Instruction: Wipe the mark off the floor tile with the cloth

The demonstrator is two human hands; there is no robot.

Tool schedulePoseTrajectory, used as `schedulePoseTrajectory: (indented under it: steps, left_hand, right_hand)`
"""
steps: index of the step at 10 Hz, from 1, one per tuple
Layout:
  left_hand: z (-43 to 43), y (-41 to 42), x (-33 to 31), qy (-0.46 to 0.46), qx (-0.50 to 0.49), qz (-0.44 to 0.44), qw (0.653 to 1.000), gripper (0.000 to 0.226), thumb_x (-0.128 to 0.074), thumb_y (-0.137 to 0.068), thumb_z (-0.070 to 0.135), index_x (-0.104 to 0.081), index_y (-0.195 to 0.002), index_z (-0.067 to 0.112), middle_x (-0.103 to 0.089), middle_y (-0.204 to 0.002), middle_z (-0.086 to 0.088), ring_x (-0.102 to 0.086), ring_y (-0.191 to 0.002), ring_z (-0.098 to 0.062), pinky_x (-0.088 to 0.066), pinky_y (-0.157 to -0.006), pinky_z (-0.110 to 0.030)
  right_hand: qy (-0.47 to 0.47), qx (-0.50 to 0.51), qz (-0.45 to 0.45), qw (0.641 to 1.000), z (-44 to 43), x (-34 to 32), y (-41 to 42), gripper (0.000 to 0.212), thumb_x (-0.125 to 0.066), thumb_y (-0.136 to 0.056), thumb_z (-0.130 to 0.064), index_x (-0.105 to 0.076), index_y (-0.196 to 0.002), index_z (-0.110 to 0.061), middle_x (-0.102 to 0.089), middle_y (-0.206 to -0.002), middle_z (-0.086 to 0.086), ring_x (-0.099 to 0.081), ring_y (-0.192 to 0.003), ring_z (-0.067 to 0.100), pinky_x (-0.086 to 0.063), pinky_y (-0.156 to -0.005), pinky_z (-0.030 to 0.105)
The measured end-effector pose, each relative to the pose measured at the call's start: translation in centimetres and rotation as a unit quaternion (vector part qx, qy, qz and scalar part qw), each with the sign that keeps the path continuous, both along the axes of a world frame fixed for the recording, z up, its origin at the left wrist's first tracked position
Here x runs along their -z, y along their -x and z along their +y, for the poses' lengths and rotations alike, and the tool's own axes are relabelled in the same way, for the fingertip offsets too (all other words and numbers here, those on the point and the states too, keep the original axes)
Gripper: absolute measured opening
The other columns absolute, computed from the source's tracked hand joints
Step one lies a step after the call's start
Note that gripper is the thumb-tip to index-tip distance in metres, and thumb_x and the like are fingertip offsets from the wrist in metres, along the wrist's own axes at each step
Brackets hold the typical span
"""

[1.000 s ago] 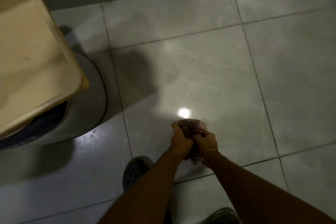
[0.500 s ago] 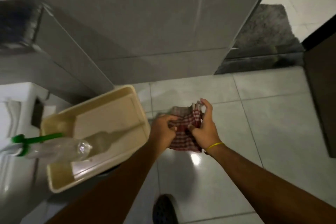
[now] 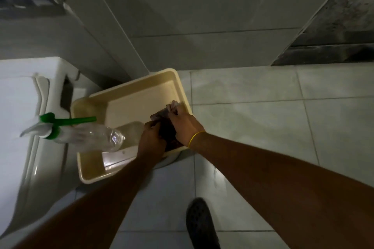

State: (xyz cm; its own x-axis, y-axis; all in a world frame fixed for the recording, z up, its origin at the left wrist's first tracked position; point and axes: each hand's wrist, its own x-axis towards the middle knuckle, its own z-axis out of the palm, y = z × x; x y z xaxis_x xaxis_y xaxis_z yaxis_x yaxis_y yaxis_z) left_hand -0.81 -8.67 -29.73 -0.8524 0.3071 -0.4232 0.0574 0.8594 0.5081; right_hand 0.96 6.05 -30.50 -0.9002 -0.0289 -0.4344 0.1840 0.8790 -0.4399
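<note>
I've come up off the floor and swung over, both my left hand [image 3: 150,139] and right hand [image 3: 185,125] now pinching the bunched cloth [image 3: 167,127] over the tub [image 3: 129,95], so the wiping looks done.

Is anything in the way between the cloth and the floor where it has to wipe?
Yes. Both hands, left hand and right hand, hold the cloth over the beige tub, so the tub's bottom and near rim lie under it. The floor tiles to the right look bare. No mark shows in this view.
</note>
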Motion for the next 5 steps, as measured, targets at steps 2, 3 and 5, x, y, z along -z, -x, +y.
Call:
schedulePoseTrajectory:
  steps: [2, 3, 5]
  left_hand:
    - [0.4, -0.1, 0.1, 0.225, 0.049, -0.027, 0.973, 0.049, -0.056, -0.095, 0.028, -0.050, -0.144, 0.024, -0.036, -0.151, -0.017, -0.035, -0.139, -0.042, -0.032, -0.109, -0.067]
    - [2.3, -0.9, -3.5, 0.238, 0.071, -0.006, 0.969, 0.056, -0.065, -0.092, 0.042, -0.050, -0.143, 0.022, -0.037, -0.152, -0.013, -0.038, -0.136, -0.041, -0.033, -0.108, -0.067]
    - [12.0, -3.7, -16.7, 0.122, 0.186, 0.205, 0.953, 0.070, -0.051, -0.097, 0.032, -0.029, -0.161, 0.013, -0.030, -0.172, -0.008, -0.029, -0.157, -0.030, -0.031, -0.118, -0.067]
  right_hand:
    - [-0.179, 0.000, 0.090, 0.980, -1.3, -0.7, -1.8, 0.047, -0.064, -0.091, -0.040, -0.071, -0.129, -0.014, -0.034, -0.164, 0.018, -0.038, -0.140, 0.036, -0.036, -0.106, 0.047]
    - [-0.118, 0.073, 0.080, 0.987, 1.5, -4.8, -4.5, 0.046, -0.061, -0.093, -0.035, -0.067, -0.132, -0.012, -0.033, -0.166, 0.012, -0.041, -0.138, 0.036, -0.035, -0.106, 0.050]
    - [-0.180, 0.158, 0.124, 0.963, 11.7, -16.4, -10.9, 0.068, -0.058, -0.085, -0.032, -0.052, -0.148, -0.006, -0.038, -0.168, 0.019, -0.038, -0.151, 0.041, -0.035, -0.119, 0.055]
